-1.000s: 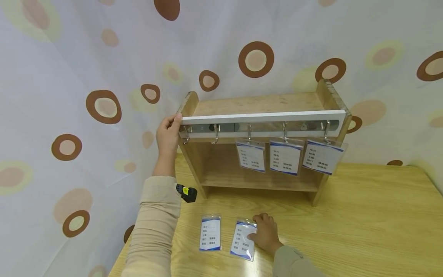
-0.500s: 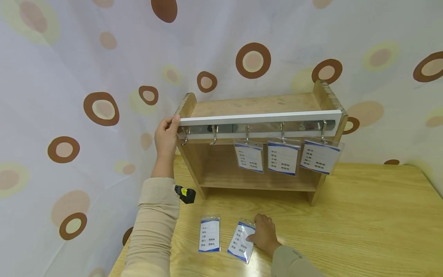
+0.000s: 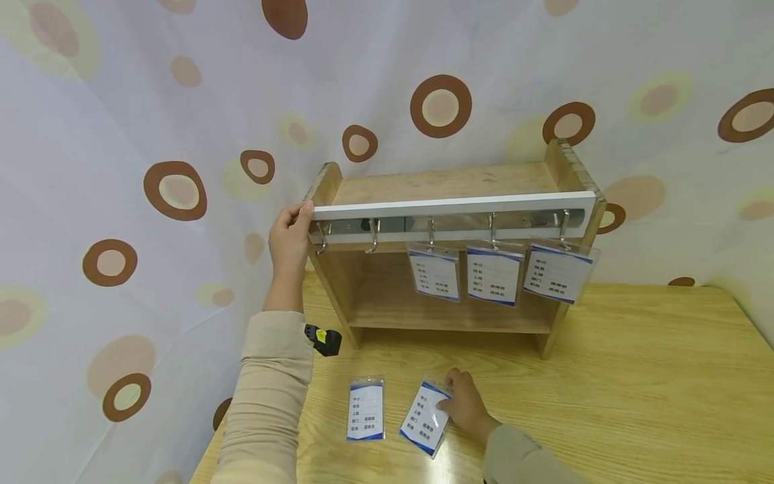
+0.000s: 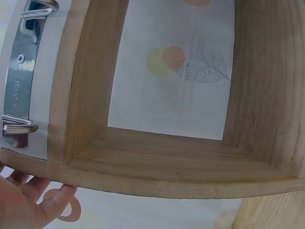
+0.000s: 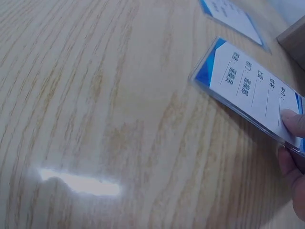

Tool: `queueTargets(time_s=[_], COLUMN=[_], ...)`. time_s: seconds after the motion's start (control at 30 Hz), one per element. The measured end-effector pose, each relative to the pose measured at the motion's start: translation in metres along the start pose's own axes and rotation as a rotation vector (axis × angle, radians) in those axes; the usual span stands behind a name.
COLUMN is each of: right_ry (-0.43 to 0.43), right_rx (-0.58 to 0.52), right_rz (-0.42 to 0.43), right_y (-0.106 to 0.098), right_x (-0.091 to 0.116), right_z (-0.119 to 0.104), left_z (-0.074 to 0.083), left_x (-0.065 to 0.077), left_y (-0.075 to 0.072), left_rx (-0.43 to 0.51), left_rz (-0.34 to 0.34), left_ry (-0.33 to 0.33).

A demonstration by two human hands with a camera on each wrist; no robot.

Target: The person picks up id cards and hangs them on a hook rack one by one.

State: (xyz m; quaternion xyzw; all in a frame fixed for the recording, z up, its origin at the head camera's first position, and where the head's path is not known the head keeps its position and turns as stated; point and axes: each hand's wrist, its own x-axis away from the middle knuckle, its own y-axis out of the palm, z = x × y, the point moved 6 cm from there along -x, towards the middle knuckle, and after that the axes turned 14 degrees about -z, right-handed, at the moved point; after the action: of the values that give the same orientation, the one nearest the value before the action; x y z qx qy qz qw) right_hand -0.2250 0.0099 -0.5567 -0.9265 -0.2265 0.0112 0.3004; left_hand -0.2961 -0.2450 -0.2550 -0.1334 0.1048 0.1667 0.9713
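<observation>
In front of a pale wooden shelf (image 3: 447, 183), a person's right hand (image 3: 468, 407) pinches a blue-banded, clear-plastic badge (image 3: 425, 418), thumb on top, fingers closed beneath. The flat rectangle's long axis slants, its top end angled rightward toward the shelf. The left hand's (image 3: 288, 245) bent fingers touch the shelf's left end; whether they wrap it, I cannot tell. Grained tabletop (image 3: 653, 363) stretches right of the shelf to a rounded corner.

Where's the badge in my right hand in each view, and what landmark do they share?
Head: lower centre, the badge slanted in the right hand.
Left wrist: not in it.
Right wrist: right side, running to the edge.
Shared landmark: the shelf, central in head, filling most of left wrist, a corner at right wrist's upper right.
</observation>
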Motion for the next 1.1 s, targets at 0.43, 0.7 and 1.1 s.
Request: queueTargets(time_s=[0.43,0.7,1.1], right_ry=[-0.138,-0.142,-0.152], right_rx=[-0.088,-0.157,-0.249], right_rz=[0.006,-0.001,0.02], right_y=[-0.022,-0.034,-0.058], right_x=[-0.003,-0.003,0.0], right_z=[-0.025,-0.037,-0.064], left_z=[0.001,-0.001,0.0], left_x=[-0.002,-0.003,-0.002], left_y=[0.001,0.001,0.0], left_rx=[0.021,0.009,0.013], left_rz=[-0.014,-0.013,-0.007], left_ry=[-0.002,-0.011,-0.001])
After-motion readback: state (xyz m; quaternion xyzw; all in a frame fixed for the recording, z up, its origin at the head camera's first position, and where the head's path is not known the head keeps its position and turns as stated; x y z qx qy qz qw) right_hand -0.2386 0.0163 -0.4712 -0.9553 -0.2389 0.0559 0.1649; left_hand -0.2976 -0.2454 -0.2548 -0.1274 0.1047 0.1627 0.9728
